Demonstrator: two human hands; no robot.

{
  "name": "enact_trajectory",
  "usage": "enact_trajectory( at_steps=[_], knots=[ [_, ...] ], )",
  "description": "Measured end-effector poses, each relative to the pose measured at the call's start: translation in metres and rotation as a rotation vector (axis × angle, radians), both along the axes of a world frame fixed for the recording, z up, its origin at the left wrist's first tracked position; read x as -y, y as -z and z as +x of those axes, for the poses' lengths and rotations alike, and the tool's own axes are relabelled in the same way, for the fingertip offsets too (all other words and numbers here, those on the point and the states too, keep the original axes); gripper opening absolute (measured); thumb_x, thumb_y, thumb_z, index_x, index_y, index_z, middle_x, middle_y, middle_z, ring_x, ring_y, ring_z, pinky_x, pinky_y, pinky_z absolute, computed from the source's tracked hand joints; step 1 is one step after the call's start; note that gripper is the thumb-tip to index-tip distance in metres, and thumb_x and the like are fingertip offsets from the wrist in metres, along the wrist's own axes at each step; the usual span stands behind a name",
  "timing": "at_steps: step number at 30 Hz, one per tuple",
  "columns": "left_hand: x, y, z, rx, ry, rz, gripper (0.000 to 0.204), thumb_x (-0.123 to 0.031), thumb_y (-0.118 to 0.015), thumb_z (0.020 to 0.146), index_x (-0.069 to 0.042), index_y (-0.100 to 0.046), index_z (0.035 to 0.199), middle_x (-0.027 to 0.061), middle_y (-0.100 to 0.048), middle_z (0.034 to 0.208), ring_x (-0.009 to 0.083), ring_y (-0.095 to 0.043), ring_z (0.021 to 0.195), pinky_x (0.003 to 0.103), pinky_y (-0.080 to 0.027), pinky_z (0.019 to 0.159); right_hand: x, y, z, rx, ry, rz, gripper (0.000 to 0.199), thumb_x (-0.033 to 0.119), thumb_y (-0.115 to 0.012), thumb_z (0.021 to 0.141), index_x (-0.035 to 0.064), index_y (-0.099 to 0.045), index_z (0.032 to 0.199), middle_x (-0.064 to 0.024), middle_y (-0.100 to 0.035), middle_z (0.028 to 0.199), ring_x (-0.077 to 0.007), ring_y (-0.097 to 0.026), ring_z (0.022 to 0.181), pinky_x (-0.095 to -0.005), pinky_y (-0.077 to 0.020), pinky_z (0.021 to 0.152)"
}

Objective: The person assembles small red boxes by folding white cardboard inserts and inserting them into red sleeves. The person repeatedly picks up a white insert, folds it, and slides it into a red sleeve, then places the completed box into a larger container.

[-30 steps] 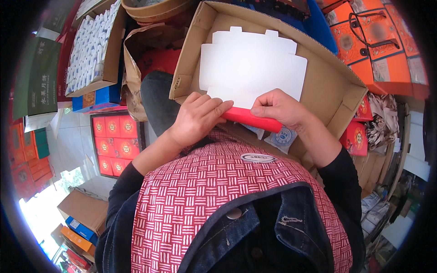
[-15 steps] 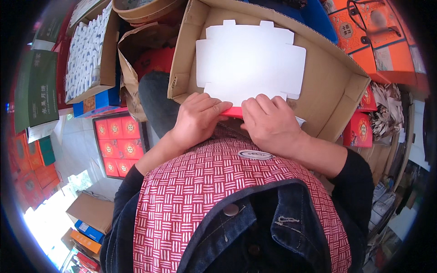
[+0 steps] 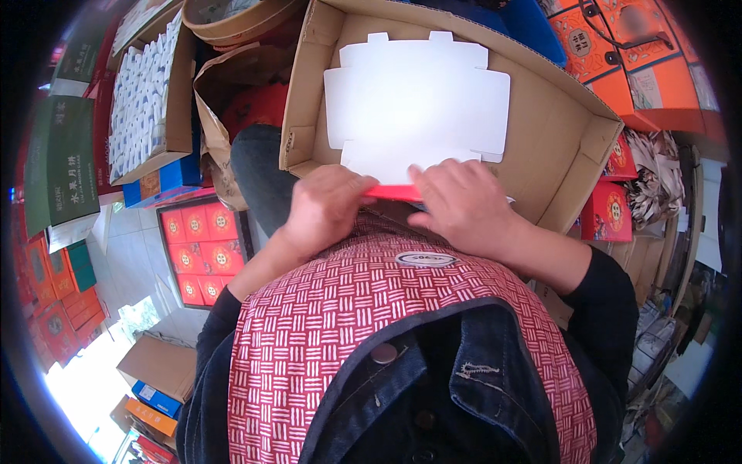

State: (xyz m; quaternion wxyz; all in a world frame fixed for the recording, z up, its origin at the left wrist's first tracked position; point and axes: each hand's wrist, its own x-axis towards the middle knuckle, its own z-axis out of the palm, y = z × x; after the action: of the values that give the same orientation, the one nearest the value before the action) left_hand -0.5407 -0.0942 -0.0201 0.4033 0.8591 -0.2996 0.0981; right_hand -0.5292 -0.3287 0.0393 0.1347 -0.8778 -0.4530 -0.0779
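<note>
A die-cut box blank (image 3: 417, 100) lies white side up in a shallow brown cardboard tray (image 3: 553, 139). Along its near edge a flap is folded up, showing its red outer face. My left hand (image 3: 326, 203) closes on the left end of that flap, thumb along the fold. My right hand (image 3: 456, 199) grips the flap further right, fingers bent over its edge and slightly blurred. Between the two hands a strip of red shows. The underside of the flap is hidden.
At the left stand a carton of small white packets (image 3: 143, 100) and a dark tray of red boxes (image 3: 202, 251) on the floor. A brown paper bag (image 3: 212, 116) leans beside my knee. Orange gift boxes (image 3: 653, 77) and crumpled paper (image 3: 655, 182) fill the right side.
My right hand has shifted slightly along the red flap, and its fingers are less tightly curled. The left hand keeps its grip. The whole view has shifted a little.
</note>
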Motion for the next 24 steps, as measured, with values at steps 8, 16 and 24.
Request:
enact_trajectory(
  at_steps=[8,16,24],
  knots=[
    [-0.001,0.0,-0.004,-0.06,0.108,0.025,0.028,0.005,-0.067,0.065,-0.001,-0.067,0.092,0.0133,-0.065,0.079,0.0291,-0.064,0.07,0.036,-0.051,0.059,0.022,0.009,-0.004,-0.121,-0.108,-0.107,0.03,0.03,-0.069,0.076,0.0045,-0.054,0.068,-0.0075,-0.051,0.07,-0.022,-0.054,0.073,-0.0326,-0.0434,0.06],
    [-0.011,-0.035,-0.011,-0.144,0.1,0.157,0.058,-0.019,-0.08,0.061,-0.004,-0.064,0.114,0.0135,-0.064,0.11,0.031,-0.059,0.105,0.042,-0.045,0.091,0.03,0.008,0.002,-0.797,-0.027,0.19,0.02,0.018,-0.064,0.087,0.0008,-0.061,0.078,-0.0088,-0.059,0.073,-0.0195,-0.058,0.068,-0.0273,-0.0469,0.06],
    [-0.043,-0.006,-0.022,-0.481,0.079,0.017,0.022,0.001,-0.071,0.073,0.0,-0.068,0.094,0.0117,-0.065,0.104,0.027,-0.059,0.103,0.035,-0.048,0.087,0.002,0.009,0.014,-1.574,0.308,0.109,0.018,0.019,-0.072,0.08,0.0019,-0.067,0.078,-0.0029,-0.062,0.065,-0.009,-0.054,0.059,-0.0244,-0.0428,0.054]
  ],
)
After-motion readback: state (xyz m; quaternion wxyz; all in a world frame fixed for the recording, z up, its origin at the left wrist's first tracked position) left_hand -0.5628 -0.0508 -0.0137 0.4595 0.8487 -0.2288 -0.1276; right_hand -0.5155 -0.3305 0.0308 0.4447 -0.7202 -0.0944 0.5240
